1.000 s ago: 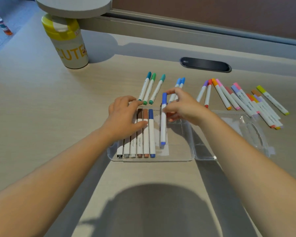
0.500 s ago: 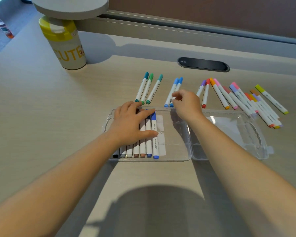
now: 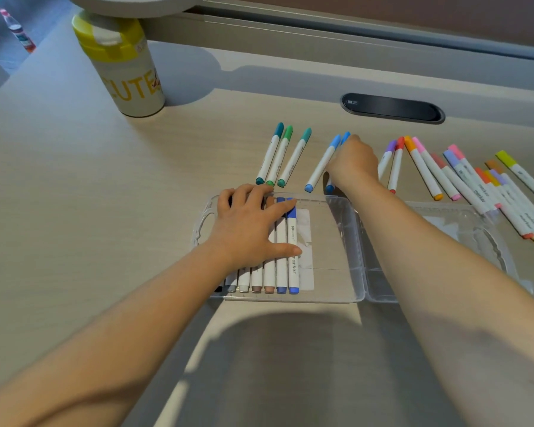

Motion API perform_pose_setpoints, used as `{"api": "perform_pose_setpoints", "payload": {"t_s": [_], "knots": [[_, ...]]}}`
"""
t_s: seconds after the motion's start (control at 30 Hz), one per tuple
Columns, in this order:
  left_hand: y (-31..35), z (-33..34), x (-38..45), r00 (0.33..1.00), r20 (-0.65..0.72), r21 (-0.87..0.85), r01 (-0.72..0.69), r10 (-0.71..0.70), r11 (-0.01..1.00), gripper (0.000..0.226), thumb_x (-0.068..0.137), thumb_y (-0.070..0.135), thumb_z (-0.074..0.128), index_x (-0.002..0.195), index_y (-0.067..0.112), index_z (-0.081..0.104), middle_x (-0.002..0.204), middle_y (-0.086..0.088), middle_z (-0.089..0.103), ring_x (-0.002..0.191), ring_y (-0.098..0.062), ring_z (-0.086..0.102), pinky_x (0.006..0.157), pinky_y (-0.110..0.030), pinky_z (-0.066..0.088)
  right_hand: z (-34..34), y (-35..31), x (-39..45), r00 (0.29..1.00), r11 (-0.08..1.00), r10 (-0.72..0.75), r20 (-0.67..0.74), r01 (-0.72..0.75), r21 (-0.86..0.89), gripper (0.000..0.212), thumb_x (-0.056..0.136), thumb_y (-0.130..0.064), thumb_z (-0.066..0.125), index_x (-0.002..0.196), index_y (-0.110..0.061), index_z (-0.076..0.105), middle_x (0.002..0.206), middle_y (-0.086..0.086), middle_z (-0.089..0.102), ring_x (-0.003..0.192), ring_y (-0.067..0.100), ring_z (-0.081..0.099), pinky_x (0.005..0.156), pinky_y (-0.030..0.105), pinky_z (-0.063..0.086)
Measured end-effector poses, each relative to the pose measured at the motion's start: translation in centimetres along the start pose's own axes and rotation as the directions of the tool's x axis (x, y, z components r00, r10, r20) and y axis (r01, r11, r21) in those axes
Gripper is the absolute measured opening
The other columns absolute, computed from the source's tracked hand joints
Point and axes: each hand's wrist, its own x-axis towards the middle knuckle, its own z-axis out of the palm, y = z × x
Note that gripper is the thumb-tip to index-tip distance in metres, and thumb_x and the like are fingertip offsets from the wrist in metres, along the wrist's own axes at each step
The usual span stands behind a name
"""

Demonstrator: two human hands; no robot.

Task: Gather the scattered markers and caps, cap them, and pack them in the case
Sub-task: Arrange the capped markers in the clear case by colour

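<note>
Packed markers [image 3: 281,251] in the case [image 3: 336,241] are pressed by the flat left hand [image 3: 253,226]; a blue marker [image 3: 330,187] is covered by the right hand [image 3: 353,161], grip not discernible.

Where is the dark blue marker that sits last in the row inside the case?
In the head view, the dark blue marker lies in the clear case, at the right end of the packed row, beside the left hand resting flat on that row.

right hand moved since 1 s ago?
Yes. The right hand left the clear case, where it held a dark blue marker, and went farther up the desk to the light blue markers.
</note>
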Motion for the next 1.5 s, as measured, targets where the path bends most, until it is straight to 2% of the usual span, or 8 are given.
{"api": "perform_pose_setpoints", "payload": {"t_s": [0.2, 0.33, 0.57, 0.7, 0.87, 1.17, 1.3, 1.5], "knots": [[-0.1, 0.1, -0.1, 1.0, -0.02, -0.017, -0.008, 0.008, 1.0, 0.081, 0.075, 0.071, 0.045, 0.144, 0.041, 0.016, 0.153, 0.002, 0.013, 0.141, -0.022, 0.009, 0.114, -0.041, 0.005, -1.9, 0.6, -0.3, 1.0, 0.98, 0.013, 0.021, -0.017, 0.199, 0.06, 0.09, -0.004, 0.055, 0.141, -0.011, 0.024, 0.125, 0.016, 0.053, 0.089, 0.026, 0.054, 0.072, 0.03, 0.046], [0.1, 0.0, -0.2, 0.999, -0.037, -0.028, 0.001, -0.002, 1.0, 0.081, 0.075, 0.07, 0.047, 0.144, 0.041, 0.017, 0.153, 0.002, 0.015, 0.141, -0.021, 0.009, 0.113, -0.04, 0.006, -4.0, 1.3, -1.5, 1.0, 0.922, -0.015, 0.011, 0.009, 0.386, 0.076, 0.09, -0.004, 0.055, 0.149, -0.018, 0.01, 0.144, 0.013, 0.039, 0.108, 0.027, 0.055, 0.072, 0.027, 0.048], [0.2, -1.0, -0.5, 0.998, -0.027, -0.176, 0.048, -0.054, 0.983, 0.07, 0.082, 0.053, 0.056, 0.143, 0.033, 0.028, 0.15, 0.0, 0.024, 0.14, -0.022, 0.013, 0.113, -0.041, 0.014, -3.9, 2.6, -5.5, 0.936, 0.765, -0.065, 0.346, -0.176, 0.62, 0.065, 0.086, 0.011, 0.048, 0.144, -0.012, 0.028, 0.117, 0.017, 0.055, 0.088, 0.028, 0.062, 0.077, 0.035, 0.055], [0.2, -1.5, -1.4, 0.987, -0.1, -0.225, 0.1, -0.125, 0.969, 0.053, 0.088, 0.039, 0.054, 0.137, 0.027, 0.039, 0.143, 0.0, 0.035, 0.135, -0.022, 0.021, 0.109, -0.039, 0.021, -4.0, 3.0, -8.1, 0.836, 0.853, -0.152, 0.527, -0.159, 0.498, 0.024, 0.084, 0.009, 0.053, 0.093, -0.012, 0.05, 0.093, 0.012, 0.059, 0.075, 0.02, 0.063, 0.067, 0.029, 0.057], [0.8, -1.6, -2.6, 0.981, -0.101, -0.236, 0.136, -0.163, 0.962, 0.048, 0.09, 0.035, 0.052, 0.136, 0.026, 0.04, 0.142, -0.001, 0.038, 0.135, -0.022, 0.022, 0.108, -0.039, 0.022, -2.7, 2.9, -9.8, 0.777, 0.917, -0.154, 0.61, -0.118, 0.381, 0.017, 0.084, 0.005, 0.057, 0.089, -0.01, 0.051, 0.087, 0.009, 0.06, 0.071, 0.017, 0.064, 0.062, 0.025, 0.057], [1.1, -1.2, -2.4, 0.98, -0.112, -0.237, 0.133, -0.163, 0.962, 0.048, 0.092, 0.036, 0.049, 0.137, 0.027, 0.039, 0.143, -0.001, 0.037, 0.136, -0.022, 0.022, 0.109, -0.04, 0.022, -1.9, 3.4, -9.6, 0.886, 0.936, -0.133, 0.445, -0.035, 0.349, 0.006, 0.091, -0.01, 0.056, 0.096, -0.007, 0.055, 0.08, 0.007, 0.06, 0.068, 0.016, 0.06, 0.077, 0.034, 0.057], [1.4, -0.8, -1.4, 0.986, -0.111, -0.213, 0.095, -0.121, 0.972, 0.056, 0.091, 0.044, 0.046, 0.143, 0.032, 0.029, 0.148, 0.0, 0.03, 0.138, -0.022, 0.018, 0.11, -0.041, 0.019, -1.8, 3.5, -7.7, 0.974, 0.948, -0.194, 0.12, 0.154, 0.278, 0.026, 0.096, -0.01, 0.046, 0.12, -0.008, 0.055, 0.115, 0.009, 0.059, 0.105, 0.023, 0.059, 0.096, 0.035, 0.049], [1.6, -0.3, 0.0, 0.994, -0.018, -0.103, 0.105, -0.107, 0.989, 0.068, 0.085, 0.062, 0.04, 0.145, 0.042, 0.013, 0.156, -0.002, 0.012, 0.143, -0.027, 0.004, 0.114, -0.044, 0.009, 0.0, 2.2, -4.1, 0.945, 0.939, -0.313, 0.093, 0.292, 0.184, 0.039, 0.099, -0.015, 0.039, 0.138, -0.018, 0.045, 0.137, 0.012, 0.043, 0.121, 0.027, 0.048, 0.103, 0.038, 0.043]]}}
